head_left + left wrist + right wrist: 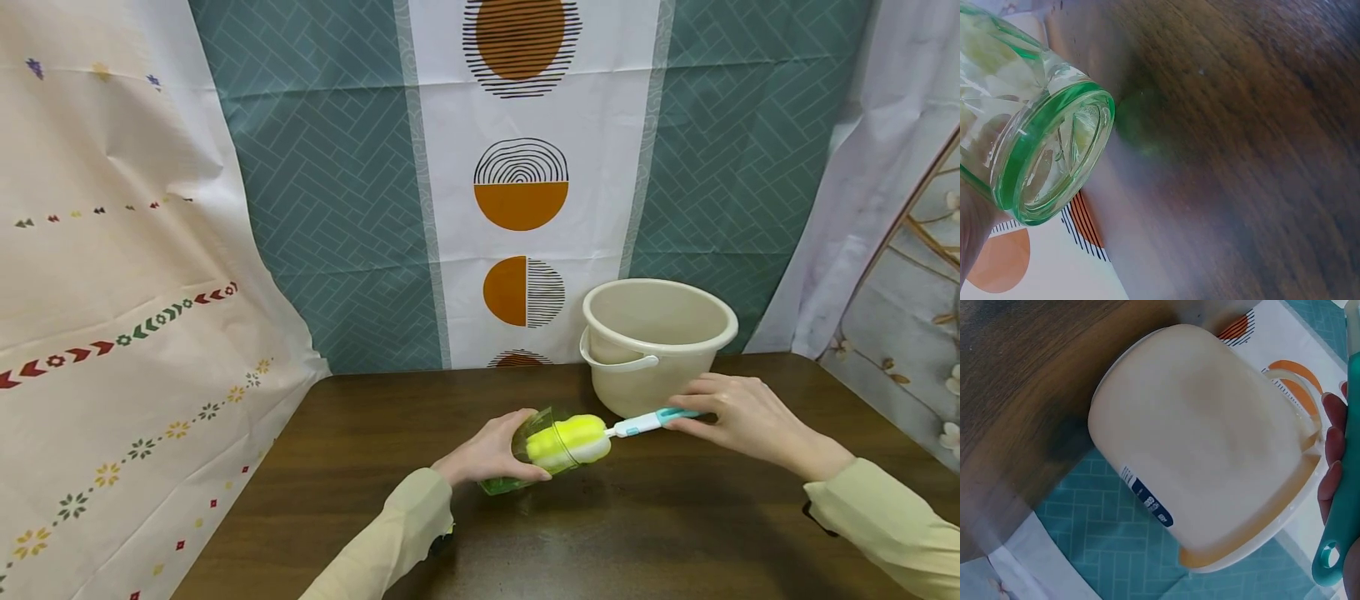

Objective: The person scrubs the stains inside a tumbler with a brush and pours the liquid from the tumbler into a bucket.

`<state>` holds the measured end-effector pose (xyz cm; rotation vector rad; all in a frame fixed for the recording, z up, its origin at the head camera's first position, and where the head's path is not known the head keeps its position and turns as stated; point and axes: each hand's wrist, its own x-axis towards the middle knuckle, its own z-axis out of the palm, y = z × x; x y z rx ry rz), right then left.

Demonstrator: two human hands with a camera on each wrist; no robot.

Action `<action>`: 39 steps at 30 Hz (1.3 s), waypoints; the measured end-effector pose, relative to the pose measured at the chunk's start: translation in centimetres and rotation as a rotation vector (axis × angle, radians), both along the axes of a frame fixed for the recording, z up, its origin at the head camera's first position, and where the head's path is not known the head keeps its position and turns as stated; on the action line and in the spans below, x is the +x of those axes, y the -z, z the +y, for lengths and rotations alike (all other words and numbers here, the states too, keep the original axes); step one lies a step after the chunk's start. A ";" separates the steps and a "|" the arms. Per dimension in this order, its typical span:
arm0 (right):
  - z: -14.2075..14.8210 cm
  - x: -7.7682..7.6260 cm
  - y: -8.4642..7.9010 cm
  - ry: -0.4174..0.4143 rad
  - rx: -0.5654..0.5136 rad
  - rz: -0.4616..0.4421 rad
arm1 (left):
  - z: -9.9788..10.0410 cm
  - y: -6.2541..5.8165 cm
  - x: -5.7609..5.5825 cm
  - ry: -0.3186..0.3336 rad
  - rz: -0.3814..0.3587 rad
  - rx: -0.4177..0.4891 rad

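My left hand grips a green-tinted clear glass, tilted on its side with its mouth toward the right. Its thick round base fills the left part of the left wrist view. A bottle brush with a yellow and white sponge head is partly inside the glass; part of the head sticks out of the rim. With fingers and thumb, my right hand holds the brush by its white and teal handle. The teal handle end, with a hanging hole, shows in the right wrist view.
A cream bucket with its handle hanging down stands at the back right of the dark wooden table, close behind the brush. Patterned cloth hangs behind the table and along both sides.
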<state>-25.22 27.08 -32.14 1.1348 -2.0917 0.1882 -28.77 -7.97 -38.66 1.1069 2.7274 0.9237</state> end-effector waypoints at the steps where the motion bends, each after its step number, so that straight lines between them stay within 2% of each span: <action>1: 0.1 0.0 0.0 -0.004 0.000 0.002 | 0.0 0.0 0.0 0.000 0.001 0.001; 13: 0.2 0.0 -1.2 -0.007 -0.047 0.084 | -0.1 0.2 -0.2 0.020 -0.012 0.050; 28: 0.7 0.6 -1.7 0.146 -0.020 -0.004 | 0.0 0.2 -0.1 0.038 -0.008 0.071; 39: 1.7 1.0 -1.7 0.163 0.016 -0.020 | 0.0 0.3 -0.3 0.035 0.003 0.064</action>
